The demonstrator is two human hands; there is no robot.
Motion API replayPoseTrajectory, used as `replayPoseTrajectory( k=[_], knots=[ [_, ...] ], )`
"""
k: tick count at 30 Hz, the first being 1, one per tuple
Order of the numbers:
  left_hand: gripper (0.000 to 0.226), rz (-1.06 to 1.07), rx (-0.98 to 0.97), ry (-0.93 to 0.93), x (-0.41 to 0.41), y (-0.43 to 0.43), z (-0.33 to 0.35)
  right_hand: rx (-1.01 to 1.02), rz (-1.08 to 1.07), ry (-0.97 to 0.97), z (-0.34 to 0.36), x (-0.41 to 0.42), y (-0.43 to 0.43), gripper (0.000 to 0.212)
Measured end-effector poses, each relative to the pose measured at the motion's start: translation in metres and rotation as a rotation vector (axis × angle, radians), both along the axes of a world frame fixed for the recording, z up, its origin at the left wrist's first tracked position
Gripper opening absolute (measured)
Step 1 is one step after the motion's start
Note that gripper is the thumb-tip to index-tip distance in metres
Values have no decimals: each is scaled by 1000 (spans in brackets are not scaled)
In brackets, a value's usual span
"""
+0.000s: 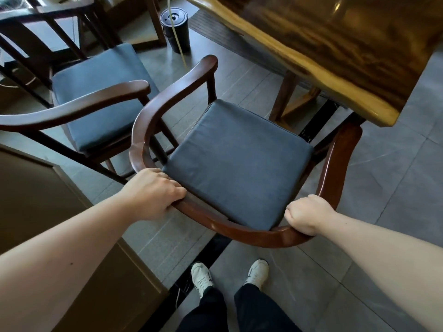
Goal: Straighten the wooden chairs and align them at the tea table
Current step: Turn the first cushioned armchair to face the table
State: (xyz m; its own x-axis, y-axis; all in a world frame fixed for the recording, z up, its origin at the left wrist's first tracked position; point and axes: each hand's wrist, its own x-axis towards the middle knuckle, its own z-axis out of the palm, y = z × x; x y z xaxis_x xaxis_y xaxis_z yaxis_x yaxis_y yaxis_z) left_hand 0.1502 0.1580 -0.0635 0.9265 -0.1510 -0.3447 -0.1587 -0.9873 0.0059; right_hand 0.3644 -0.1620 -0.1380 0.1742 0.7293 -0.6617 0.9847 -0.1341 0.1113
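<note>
Grey tiled floor (395, 178) with black inlaid strip (201, 257) running diagonally. Brown cabinet (48, 212) at lower left. Black cylindrical bin (176, 29) on floor at far side, pale tube (178, 41) hanging across it. Daylight glare on tiles.

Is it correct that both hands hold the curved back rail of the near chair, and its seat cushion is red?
Not quite. In the head view both hands, left and right, do hold the curved back rail of the near chair, but its seat cushion is dark blue-grey, not red.
</note>
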Motion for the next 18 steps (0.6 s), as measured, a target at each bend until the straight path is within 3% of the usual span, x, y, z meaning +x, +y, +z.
replayPoseTrajectory(
  k=[7, 12, 18],
  knots=[
    [23, -7, 42, 46, 19, 4, 11, 10, 25, 1, 1, 11, 1, 31],
    [28, 11, 74, 161, 2, -2, 9, 26, -93, 0, -7, -8, 0, 34],
    [24, -22, 32, 125, -6, 6, 1, 53, -180, -1, -8, -14, 1, 36]
  ],
)
